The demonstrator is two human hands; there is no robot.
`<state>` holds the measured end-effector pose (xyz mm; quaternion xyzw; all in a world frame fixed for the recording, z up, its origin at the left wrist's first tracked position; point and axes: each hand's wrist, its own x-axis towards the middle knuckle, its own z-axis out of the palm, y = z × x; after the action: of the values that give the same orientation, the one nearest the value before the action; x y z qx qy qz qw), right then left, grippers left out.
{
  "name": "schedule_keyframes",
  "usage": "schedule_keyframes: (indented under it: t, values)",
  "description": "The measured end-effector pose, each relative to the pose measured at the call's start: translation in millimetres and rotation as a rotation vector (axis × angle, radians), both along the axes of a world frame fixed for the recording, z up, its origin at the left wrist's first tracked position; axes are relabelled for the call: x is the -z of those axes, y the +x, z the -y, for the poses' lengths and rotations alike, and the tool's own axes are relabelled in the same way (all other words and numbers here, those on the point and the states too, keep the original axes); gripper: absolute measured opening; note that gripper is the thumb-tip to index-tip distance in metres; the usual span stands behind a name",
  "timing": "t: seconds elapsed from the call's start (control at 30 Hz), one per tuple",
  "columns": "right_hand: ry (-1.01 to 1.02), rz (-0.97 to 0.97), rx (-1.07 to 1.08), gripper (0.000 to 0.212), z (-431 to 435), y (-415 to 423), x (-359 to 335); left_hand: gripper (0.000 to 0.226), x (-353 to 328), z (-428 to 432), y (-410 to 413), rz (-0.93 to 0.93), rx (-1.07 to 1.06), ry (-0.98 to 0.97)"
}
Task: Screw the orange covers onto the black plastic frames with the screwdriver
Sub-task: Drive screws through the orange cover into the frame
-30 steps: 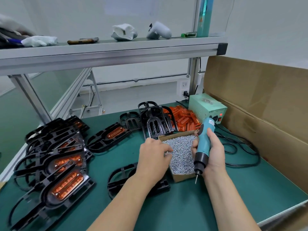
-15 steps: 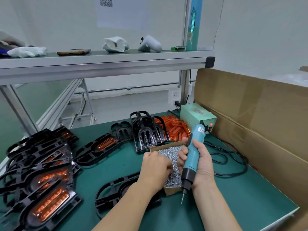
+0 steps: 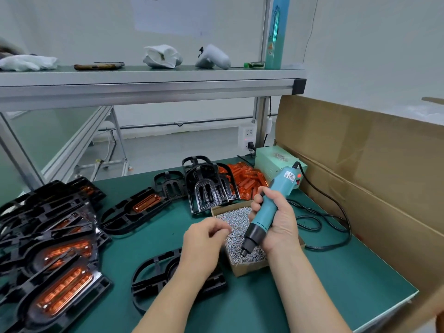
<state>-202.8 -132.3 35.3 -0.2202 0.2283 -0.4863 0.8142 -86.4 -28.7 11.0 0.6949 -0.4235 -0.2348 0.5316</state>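
My right hand [image 3: 278,222] grips the teal electric screwdriver [image 3: 266,212], its tip angled down over the cardboard box of screws [image 3: 237,227]. My left hand [image 3: 204,241] hovers at the box's left edge with fingers curled together; whether a screw is pinched I cannot tell. A black plastic frame [image 3: 153,275] lies on the green mat under my left forearm, partly hidden. Loose orange covers [image 3: 249,179] are heaped behind the box. Empty black frames [image 3: 206,188] stand beside that heap.
Several frames with orange covers fitted [image 3: 60,284] are stacked at the left. A green power unit [image 3: 271,159] and black cable [image 3: 331,227] sit at the back right. A tall cardboard wall [image 3: 372,164] bounds the right side. An aluminium shelf [image 3: 144,85] runs overhead.
My left hand has drawn back out of the screw box toward the left. The screwdriver's tip has swung from in front of the box to over the screws. The camera tilted up.
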Motion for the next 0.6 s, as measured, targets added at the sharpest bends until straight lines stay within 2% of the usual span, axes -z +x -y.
schedule_keyframes:
  t: [0.07,0.13,0.27,0.37,0.6]
  values:
    - [0.007,-0.002,0.018,0.022,0.2,2.9,-0.5,0.031,2.9,-13.8,3.0,-0.142,-0.006,0.016]
    - [0.03,-0.009,0.039,0.023,-0.9,7.3,-0.9,0.034,4.0,-27.8,6.1,-0.191,0.004,0.059]
    - [0.086,-0.031,0.093,0.03,-6.2,20.0,-0.4,0.024,0.8,-50.7,10.8,-0.033,0.069,0.112]
    - [0.118,-0.054,0.126,0.024,-10.0,28.6,3.3,0.023,-3.8,-61.8,11.3,0.017,0.061,0.113]
    - [0.097,-0.11,0.151,0.015,-18.0,39.5,7.7,0.013,-6.9,-77.0,12.4,-0.208,0.042,0.129]
